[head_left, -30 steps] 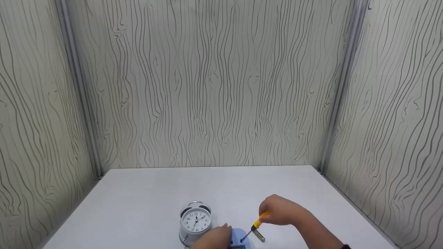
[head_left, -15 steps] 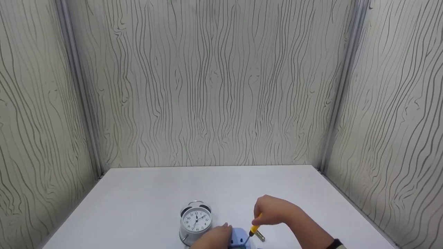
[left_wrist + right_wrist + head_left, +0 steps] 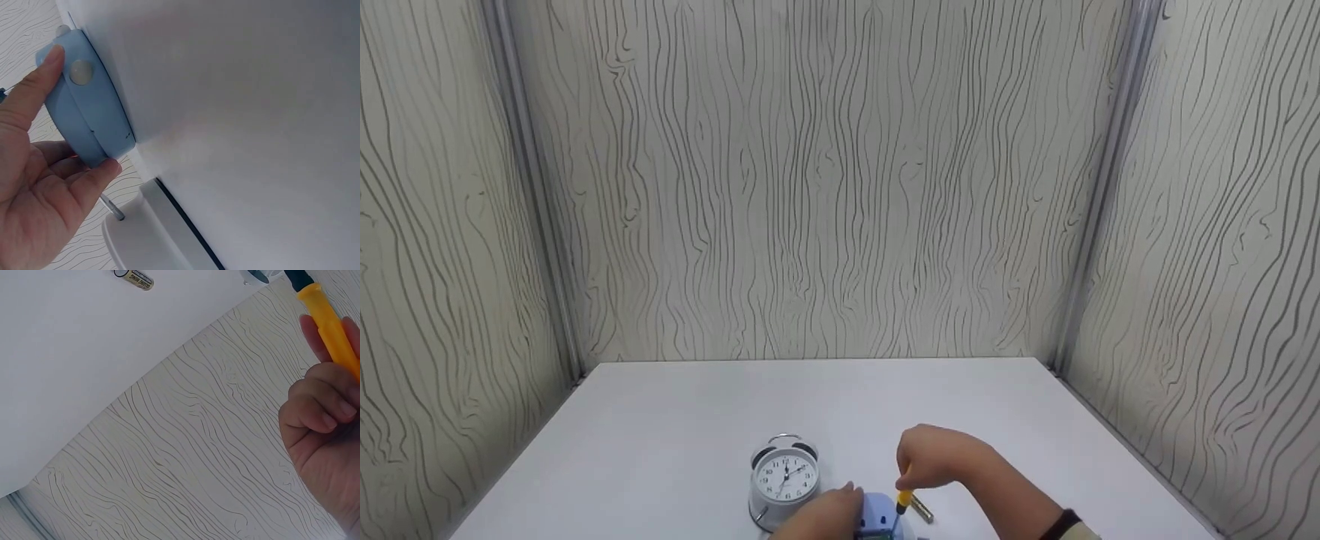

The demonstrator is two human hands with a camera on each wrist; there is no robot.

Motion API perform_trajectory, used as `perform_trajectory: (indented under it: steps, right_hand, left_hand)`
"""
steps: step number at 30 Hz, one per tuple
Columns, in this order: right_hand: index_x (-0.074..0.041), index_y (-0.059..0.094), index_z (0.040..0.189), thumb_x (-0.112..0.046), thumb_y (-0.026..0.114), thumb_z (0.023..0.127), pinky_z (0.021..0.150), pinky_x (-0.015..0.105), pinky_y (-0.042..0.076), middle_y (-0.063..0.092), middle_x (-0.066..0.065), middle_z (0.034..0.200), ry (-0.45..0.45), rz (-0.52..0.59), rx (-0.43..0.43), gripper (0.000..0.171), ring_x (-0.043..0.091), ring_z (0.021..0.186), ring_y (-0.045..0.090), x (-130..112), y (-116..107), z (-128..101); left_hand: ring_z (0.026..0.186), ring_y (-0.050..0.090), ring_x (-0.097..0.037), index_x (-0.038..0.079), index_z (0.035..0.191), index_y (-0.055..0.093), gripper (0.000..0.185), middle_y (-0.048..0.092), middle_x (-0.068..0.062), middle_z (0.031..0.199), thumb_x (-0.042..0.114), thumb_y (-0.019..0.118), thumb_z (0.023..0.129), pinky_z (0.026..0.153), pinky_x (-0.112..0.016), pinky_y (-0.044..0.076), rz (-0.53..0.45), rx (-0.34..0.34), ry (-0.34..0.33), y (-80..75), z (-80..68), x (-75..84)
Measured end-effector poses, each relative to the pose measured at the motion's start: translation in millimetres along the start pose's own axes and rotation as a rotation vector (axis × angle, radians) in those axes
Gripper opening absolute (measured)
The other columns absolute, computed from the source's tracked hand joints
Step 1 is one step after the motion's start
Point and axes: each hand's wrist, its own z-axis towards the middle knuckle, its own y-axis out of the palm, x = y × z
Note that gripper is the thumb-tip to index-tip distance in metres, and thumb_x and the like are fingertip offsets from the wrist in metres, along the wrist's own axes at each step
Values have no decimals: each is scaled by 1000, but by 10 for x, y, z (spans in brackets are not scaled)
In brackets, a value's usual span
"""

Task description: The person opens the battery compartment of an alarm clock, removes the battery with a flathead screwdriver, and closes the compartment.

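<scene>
A light-blue, rounded plastic device (image 3: 877,508) stands on the worktop (image 3: 690,427), right of centre at the head view's bottom edge, which cuts it off; two small dark marks show on its upper face. The left hand (image 3: 825,516) grips its side; in the left wrist view, thumb and fingers clasp opposite ends of the blue casing, near two pale round knobs (image 3: 81,72). The right hand (image 3: 934,456) grasps a yellow-handled screwdriver with a dark collar (image 3: 904,498), its thin shaft slanting down to the device; whether its tip touches is unclear. Just right of the screwdriver lies a gold-and-black cylindrical battery (image 3: 923,513). Left of the left hand stands a round white twin-bell alarm clock (image 3: 785,480). Pale wood-grain panels (image 3: 825,195) rise behind.
</scene>
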Motion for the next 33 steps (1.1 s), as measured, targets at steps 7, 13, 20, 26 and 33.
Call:
perform_trajectory:
  steps: [7, 13, 20, 26, 33]
  right_hand:
    - [-20, 65, 67, -28, 65, 75, 48, 22, 45, 54, -11, 60, -11, -35, 4, 11, 6, 52, 50, -33, 39, 31]
    - [-19, 66, 72, -28, 64, 76, 50, 22, 45, 54, -11, 62, -45, -38, -13, 10, 5, 54, 50, -30, 20, 27]
    - [-21, 66, 75, -29, 63, 78, 55, 22, 46, 55, -12, 68, -52, 72, -24, 9, 5, 61, 50, 213, 30, 10]
    - [-19, 67, 75, -28, 61, 79, 60, 24, 44, 57, -13, 73, -92, 242, -12, 11, 6, 68, 51, 545, 145, -31]
    - [-19, 69, 79, -29, 60, 80, 55, 25, 44, 59, -8, 76, -77, 395, -46, 13, 9, 65, 50, 736, 258, -111]
  left_hand:
    - [112, 45, -23, 16, 122, 48, 67, 50, -6, 122, 41, 71, 64, 94, -41, 35, 2, -22, -19, 3, 10, -12]
    - [111, 47, -24, 17, 121, 49, 65, 51, -6, 121, 41, 71, 64, 93, -42, 37, -1, -28, -13, 11, 22, -24]
    - [111, 46, -24, 13, 121, 49, 64, 51, -8, 121, 40, 69, 66, 94, -40, 36, 31, 18, 18, 24, 18, -3]
    - [110, 47, -24, 6, 119, 50, 60, 52, -12, 118, 34, 68, 69, 93, -36, 37, 118, 70, 80, 22, 5, 2]
    - [113, 45, -23, 9, 121, 49, 67, 51, -10, 121, 42, 69, 66, 95, -38, 35, 72, 27, 30, 11, 1, 15]
